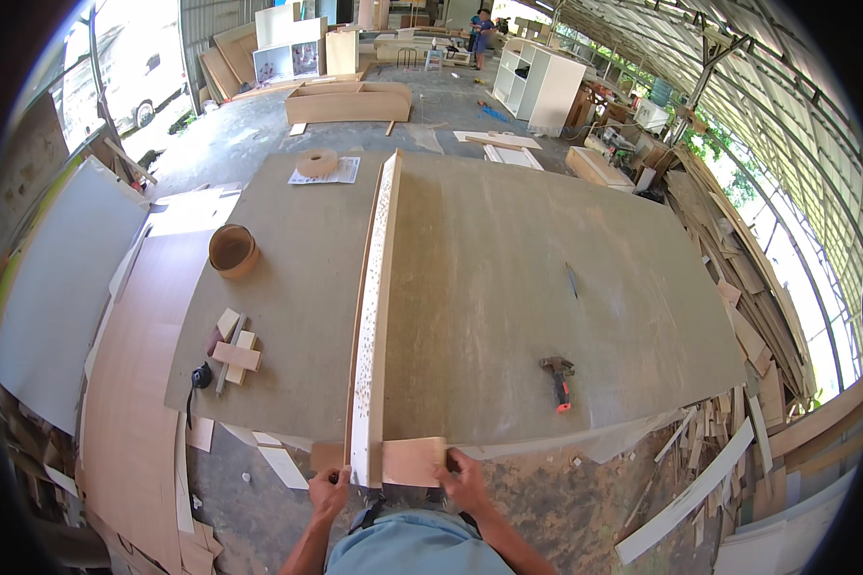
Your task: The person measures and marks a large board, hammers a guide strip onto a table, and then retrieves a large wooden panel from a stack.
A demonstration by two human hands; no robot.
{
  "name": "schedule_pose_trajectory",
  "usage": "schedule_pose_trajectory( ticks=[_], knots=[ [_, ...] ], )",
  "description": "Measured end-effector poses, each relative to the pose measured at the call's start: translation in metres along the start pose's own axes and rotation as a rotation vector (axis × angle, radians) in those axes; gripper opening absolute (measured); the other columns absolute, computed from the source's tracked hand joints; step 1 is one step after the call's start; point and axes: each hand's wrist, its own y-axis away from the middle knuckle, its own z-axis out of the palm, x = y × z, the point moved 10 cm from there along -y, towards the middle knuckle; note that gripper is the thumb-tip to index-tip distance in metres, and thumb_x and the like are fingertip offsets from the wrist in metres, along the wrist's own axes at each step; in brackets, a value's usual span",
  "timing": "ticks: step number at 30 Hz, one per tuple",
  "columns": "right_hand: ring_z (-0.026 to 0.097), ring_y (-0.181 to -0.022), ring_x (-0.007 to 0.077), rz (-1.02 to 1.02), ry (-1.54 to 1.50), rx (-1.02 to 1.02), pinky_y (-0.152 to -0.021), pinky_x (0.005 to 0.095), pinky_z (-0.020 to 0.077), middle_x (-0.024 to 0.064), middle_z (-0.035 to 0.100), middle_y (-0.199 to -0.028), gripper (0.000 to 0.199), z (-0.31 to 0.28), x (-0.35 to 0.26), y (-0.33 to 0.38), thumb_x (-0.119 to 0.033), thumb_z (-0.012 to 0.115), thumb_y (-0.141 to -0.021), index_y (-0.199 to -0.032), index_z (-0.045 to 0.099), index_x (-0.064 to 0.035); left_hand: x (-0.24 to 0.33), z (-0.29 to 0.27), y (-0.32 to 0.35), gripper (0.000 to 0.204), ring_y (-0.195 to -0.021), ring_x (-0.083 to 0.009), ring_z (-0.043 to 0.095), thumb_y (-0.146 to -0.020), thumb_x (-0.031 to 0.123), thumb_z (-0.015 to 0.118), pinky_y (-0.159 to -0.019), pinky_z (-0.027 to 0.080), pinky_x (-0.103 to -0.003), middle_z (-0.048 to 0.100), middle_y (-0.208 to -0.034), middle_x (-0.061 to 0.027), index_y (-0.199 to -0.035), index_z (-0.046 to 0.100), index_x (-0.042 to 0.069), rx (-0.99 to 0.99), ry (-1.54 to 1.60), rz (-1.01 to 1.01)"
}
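The broad grey-brown surface [518, 287] stretches out before me. Along it runs a long, speckled white piece [367, 383], its near end jutting past the edge toward my body. Against that end's right side sits a short brown board [414, 462]. My right hand [465, 482] pinches the board's outer end between thumb and fingers. My left hand [328, 491] is curled just beside the white piece's end, fingertips drawn together; I can't tell what, if anything, it grips. Left of the white piece stand a round brown container [247, 263] and, farther off, a tape roll [317, 162]; right of it lie a hammer [558, 383] and, smaller, a slim dark tool [571, 280].
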Motion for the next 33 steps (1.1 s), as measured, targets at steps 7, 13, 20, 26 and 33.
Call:
schedule_pose_trajectory(
  ticks=[7, 13, 20, 26, 33],
  knots=[
    [0.063, -0.083, 0.016, -0.128, 0.067, -0.313, -0.078, 0.0313, 0.0516, 0.0124, 0.071, -0.095, 0.038, 0.077, -0.079, -0.02, -0.028, 0.074, -0.093, -0.113, 0.065, 0.0036, 0.029, 0.013, 0.03, 0.062, -0.056, -0.0141, 0.057, -0.094, 0.054, 0.061, -0.049, 0.052, -0.028, 0.06, -0.089, -0.006, -0.123, 0.065, -0.001, -0.356, 0.497, -0.054],
    [0.064, -0.101, 0.0253, -0.333, 0.204, -0.299, -0.089, 0.0375, 0.0512, 0.0148, 0.067, -0.108, 0.033, 0.048, -0.04, -0.064, -0.027, 0.067, -0.096, -0.113, 0.066, 0.0005, -0.015, 0.017, 0.021, 0.057, -0.052, -0.0166, 0.059, -0.091, 0.054, 0.062, -0.045, 0.049, -0.03, 0.058, -0.077, -0.0058, -0.104, 0.066, -0.001, -0.346, 0.668, -0.154],
    [0.038, -0.14, 0.0393, 0.465, 1.204, 0.613, -0.113, 0.0551, 0.0322, 0.021, 0.044, -0.147, 0.063, -0.29, 0.147, -0.108, -0.032, 0.064, -0.093, -0.145, 0.043, -0.0018, -0.013, 0.018, 0.008, 0.049, -0.052, -0.0168, 0.059, -0.09, 0.048, 0.061, -0.047, 0.048, -0.031, 0.058, -0.074, -0.0063, -0.092, 0.066, -0.002, -0.398, 0.436, -0.07],
    [0.06, -0.113, 0.0329, 0.542, 1.173, 0.493, -0.09, 0.0478, 0.0502, 0.018, 0.061, -0.12, 0.051, -0.309, 0.173, -0.116, -0.032, 0.066, -0.089, -0.13, 0.056, -0.002, -0.019, 0.02, 0.005, 0.049, -0.057, -0.0164, 0.065, -0.092, 0.047, 0.059, -0.051, 0.053, -0.028, 0.062, -0.077, -0.0071, -0.098, 0.065, -0.001, -0.497, 0.562, -0.094],
    [0.06, -0.053, 0.0196, 0.572, -0.33, 0.475, -0.044, 0.0347, 0.0474, 0.0019, 0.058, -0.062, 0.026, -0.221, 0.249, -0.135, -0.034, 0.068, -0.085, -0.087, 0.065, -0.0075, -0.009, 0.022, 0.004, 0.049, -0.057, -0.0146, 0.064, -0.093, 0.049, 0.06, -0.05, 0.05, -0.029, 0.065, -0.08, -0.0074, -0.096, 0.067, 0.0, -0.578, 0.527, -0.063]
  ],
)
